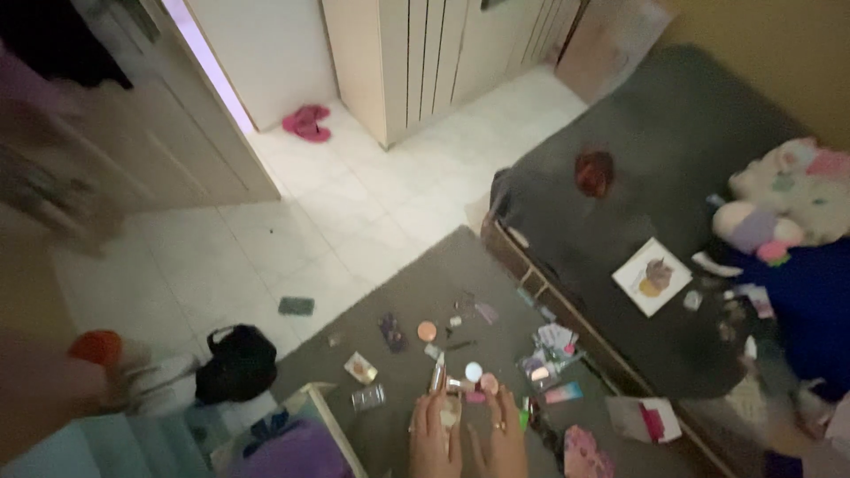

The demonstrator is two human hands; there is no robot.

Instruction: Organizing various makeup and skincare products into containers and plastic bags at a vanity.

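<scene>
Seen from above, dim and somewhat blurred. Small black fabric bag (236, 361) on the pale tiled floor (292, 212), off the grey rug's (425, 283) left corner; contents hidden. Clear plastic box (367, 397) on the rug left of the hands, contents too small to tell. Purple bag or cloth (292, 451) at the bottom edge beside a light wooden frame (332, 425).

Left hand (434, 435) and right hand (500, 435) side by side at the bottom centre, fingers pointing up the frame, palms facing each other. Between them a small pale cosmetic item (452, 414), seemingly held by both hands; exact grip blurred, so hard to tell which fingers close on it. Ring on a right finger. Just above the fingertips, a cluster of small round compacts (478, 379), pink and pale, lying on the rug.

Scattered further over the rug: a round peach-coloured compact (427, 331), a dark palette (392, 333), a small square card (360, 367), bright packets (549, 354) near the rug's right edge.

To the right, a dark grey low bed (655, 159) running along the rug's edge, with a white square booklet (652, 276), a dark red patch (594, 173) and a pastel plush toy (788, 199) on it. Pink slippers (307, 123) near the cream slatted wardrobe (443, 53). Open tiled floor between rug, wardrobe and door, holding only a small dark green rectangle (296, 306).
</scene>
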